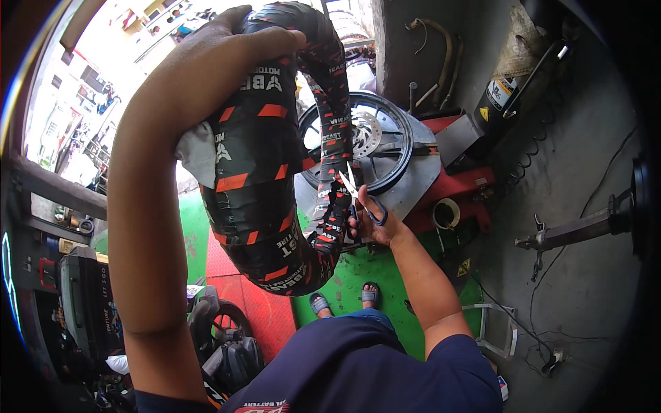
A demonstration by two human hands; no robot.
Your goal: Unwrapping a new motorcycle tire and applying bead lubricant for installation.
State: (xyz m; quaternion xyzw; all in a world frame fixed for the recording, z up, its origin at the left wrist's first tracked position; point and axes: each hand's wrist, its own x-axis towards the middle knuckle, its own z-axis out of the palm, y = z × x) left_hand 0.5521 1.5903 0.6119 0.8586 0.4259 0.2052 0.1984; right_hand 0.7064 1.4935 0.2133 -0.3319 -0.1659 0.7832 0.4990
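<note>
A motorcycle tyre (261,165), wrapped in black plastic with orange stripes and white print, hangs upright in front of me. My left hand (268,43) grips its top, with the thumb over the wrapping and the other fingers mostly hidden behind it. Low on the tyre's right side, the wrapping is torn along the inner edge. Right there, my right hand (372,224) holds a pair of scissors (350,183) by dark handles, blades parted and pointing up beside the tyre. A greyish-white flap (198,153) sticks out at the tyre's left, near my forearm.
Behind the tyre, a spoked wheel rim (407,148) with a brake disc lies on a red and grey tyre-changing machine (458,193). A small pot (446,215) is fixed to its side. A motorcycle (231,344) stands at the lower left, near a red ramp (256,306) on the green floor.
</note>
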